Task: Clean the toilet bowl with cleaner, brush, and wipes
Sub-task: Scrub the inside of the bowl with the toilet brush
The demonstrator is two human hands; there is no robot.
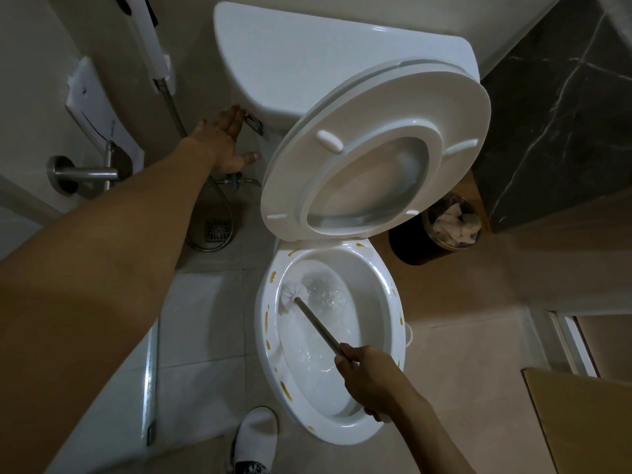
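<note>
At the far left a paper holder (92,97) is fixed to the wall above a steel bar (85,172), and a white spray handle (143,35) hangs on the wall beside them, its hose (219,213) looping down to the tiled floor near a square drain (217,230). The person's left hand (222,142) reaches out across this corner with the fingers stretched flat and spread; the fingertips (236,112) lie at the flush lever (253,123) on the side of the cistern (273,63), though whether they press it or only touch it cannot be told from this angle. Low in the frame a foot in a white slipper (254,436) stands on the floor just beside the front of the toilet bowl (372,282).

The seat (455,111) and lid are raised and lean back against the cistern. The bowl's rim carries yellow-brown dabs (285,388) spaced around it, and water swirls inside. The toilet brush (294,295) has its white head against the left inner wall of the bowl, its handle slanting down toward the near right. The right hand (369,378) is closed in a fist around the end of that handle, over the bowl's near right rim.

To the right of the toilet a dark waste bin (410,248) holds crumpled paper, beside a dark marbled cabinet (554,114).
</note>
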